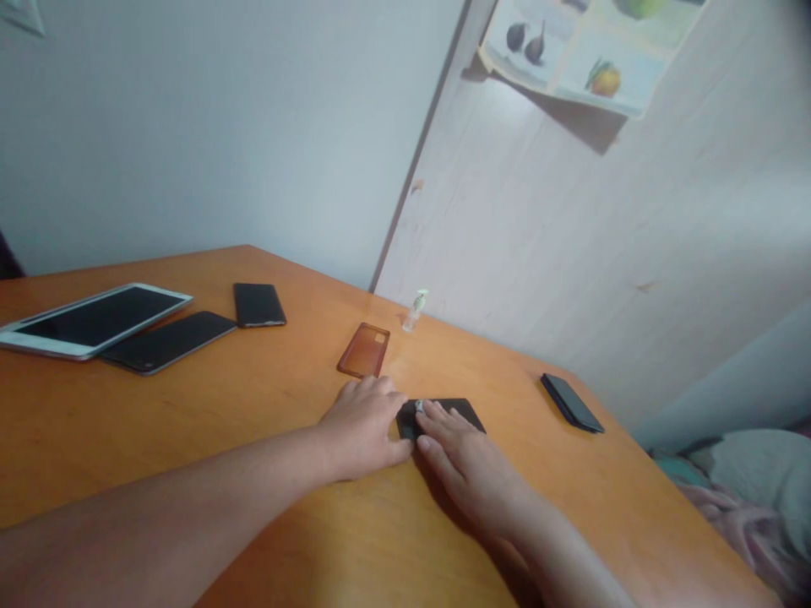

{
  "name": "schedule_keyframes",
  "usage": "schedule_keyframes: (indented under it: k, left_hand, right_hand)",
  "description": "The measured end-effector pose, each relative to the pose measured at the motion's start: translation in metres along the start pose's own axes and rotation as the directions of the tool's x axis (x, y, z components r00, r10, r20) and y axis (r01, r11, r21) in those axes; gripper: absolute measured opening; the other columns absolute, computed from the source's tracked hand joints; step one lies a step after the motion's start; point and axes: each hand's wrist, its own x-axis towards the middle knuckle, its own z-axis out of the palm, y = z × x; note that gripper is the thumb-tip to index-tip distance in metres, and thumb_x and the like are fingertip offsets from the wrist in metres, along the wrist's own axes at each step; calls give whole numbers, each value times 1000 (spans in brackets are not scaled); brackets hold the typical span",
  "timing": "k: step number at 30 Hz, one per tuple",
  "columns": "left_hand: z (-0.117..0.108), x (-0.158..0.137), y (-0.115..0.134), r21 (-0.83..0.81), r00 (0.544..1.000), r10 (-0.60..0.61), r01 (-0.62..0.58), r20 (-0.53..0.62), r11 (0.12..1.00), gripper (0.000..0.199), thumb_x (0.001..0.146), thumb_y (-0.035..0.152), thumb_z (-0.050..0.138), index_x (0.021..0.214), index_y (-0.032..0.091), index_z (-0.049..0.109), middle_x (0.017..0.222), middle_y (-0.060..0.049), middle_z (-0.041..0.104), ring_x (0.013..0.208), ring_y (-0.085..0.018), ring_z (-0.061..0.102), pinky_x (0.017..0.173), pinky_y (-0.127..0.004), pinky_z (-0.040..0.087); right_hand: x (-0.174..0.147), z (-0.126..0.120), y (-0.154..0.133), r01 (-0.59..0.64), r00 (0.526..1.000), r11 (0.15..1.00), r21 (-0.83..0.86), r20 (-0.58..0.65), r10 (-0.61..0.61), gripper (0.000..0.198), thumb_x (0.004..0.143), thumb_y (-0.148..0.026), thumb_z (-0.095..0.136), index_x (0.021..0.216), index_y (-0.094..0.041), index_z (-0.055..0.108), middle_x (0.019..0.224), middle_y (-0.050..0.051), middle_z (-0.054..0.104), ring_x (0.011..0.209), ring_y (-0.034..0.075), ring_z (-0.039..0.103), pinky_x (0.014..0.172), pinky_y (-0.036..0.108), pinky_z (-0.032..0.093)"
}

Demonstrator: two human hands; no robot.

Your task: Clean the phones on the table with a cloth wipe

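Currently, phone-like slab (472, 413): lies flat on the worktop (304, 532), just right of mid-view, partly covered by both hands, right end bare.
Left hand (366, 429): brackets the slab's left end, fingers by the far corner, thumb by the near one; looks closed on that end, firmness impossible to judge.
Right hand (462, 460): rests across the slab, palm down, fingers stretched towards the left hand; cannot tell whether clamped on anything beneath.
Pale bit (419, 406): shows at the right fingertips, too small to identify.
Amber case (363, 350): lies just beyond the left hand, see-through, with a cutout in one corner.
Pump bottle (415, 311): stands upright near the worktop's far edge, beyond the case.
White tablet (105, 321): lies far left, overlapping a dark phone (181, 339).
Small black device (259, 306): sits near that pair.
Black device at right (572, 404): lies well apart, near the right edge.
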Motion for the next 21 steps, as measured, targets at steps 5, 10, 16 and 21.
schedule_keyframes:
  k: [5,10,16,21]
  left_hand:
    - [-1,-1,2,-4,1000,-7,7,2,1000,44,75,50,63,111,24,64,105,-8,59,102,-30,53,87,-41,42]
    - [0,-1,1,-16,1000,1,-1,-6,1000,45,76,50,63,112,24,64,105,-9,59,102,-30,53,88,-42,41]
    - [0,-1,1,-11,1000,-4,4,-1,1000,44,76,53,62,111,25,64,104,-8,59,102,-30,52,87,-42,41]
    - [-1,-1,1,-18,1000,6,-6,-2,1000,45,75,50,63,112,24,64,105,-8,59,102,-30,52,87,-42,42]
  right_hand:
    - [1,4,30,-197,980,980,-17,-36,197,53,101,-43,27,138,-15,52,148,13,45,140,25,37,117,52,22]
    - [3,6,30,-275,961,957,-88,-56,271,55,100,-42,29,139,-10,50,147,18,45,138,28,39,115,51,28]
    - [1,4,-1,25,1000,999,48,13,-26,52,101,-42,27,145,-19,43,152,10,39,142,22,33,117,46,25]
    - [5,10,32,-245,969,968,-60,-55,242,53,101,-40,28,143,-13,45,149,15,42,141,26,35,117,53,20]
